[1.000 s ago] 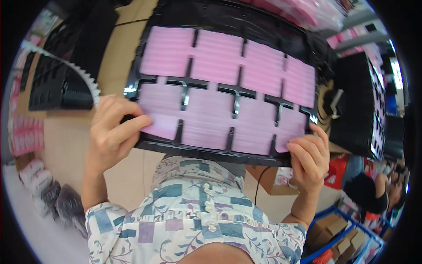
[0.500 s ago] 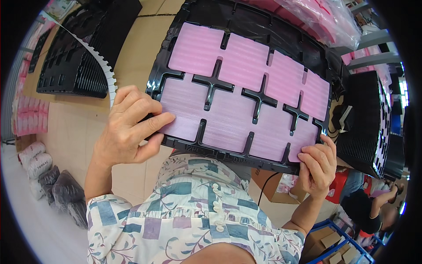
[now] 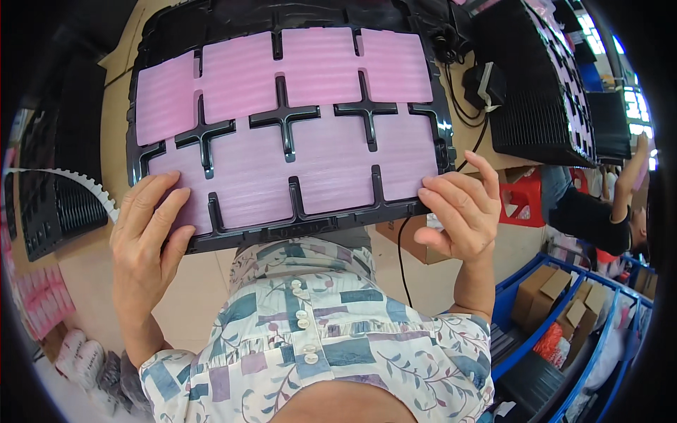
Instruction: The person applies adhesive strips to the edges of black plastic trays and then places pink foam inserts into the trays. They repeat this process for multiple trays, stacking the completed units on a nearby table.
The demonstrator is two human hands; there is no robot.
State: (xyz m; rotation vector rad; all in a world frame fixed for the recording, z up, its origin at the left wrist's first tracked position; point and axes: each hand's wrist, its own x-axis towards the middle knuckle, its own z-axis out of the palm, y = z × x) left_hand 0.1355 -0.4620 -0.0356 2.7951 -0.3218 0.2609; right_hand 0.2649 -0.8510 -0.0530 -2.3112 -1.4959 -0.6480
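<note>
A black plastic tray (image 3: 288,113) with raised cross-shaped dividers lies before me. Pink foam sheets (image 3: 321,60) span its farther row of compartments, and paler lilac foam sheets (image 3: 335,151) fill the row nearest me. My left hand (image 3: 148,229) grips the tray's near left corner, fingertips on the lilac foam and thumb against the rim. At the near right corner, fingertips of my right hand (image 3: 462,208) touch the lilac foam. Its thumb stands apart below the edge and its little finger is raised, so this hand is open.
Stacked black trays (image 3: 536,92) stand to the right, beside a black cable (image 3: 458,106) and a black adapter (image 3: 486,86). More black trays (image 3: 60,176) are at left. A blue rack (image 3: 518,282) holds cardboard boxes at lower right. Another person (image 3: 589,218) works beyond it.
My view has turned, and the tray now sits further left and straighter in it. My right hand's fingers have spread and its thumb has come away from the tray. The foam stays in place.
</note>
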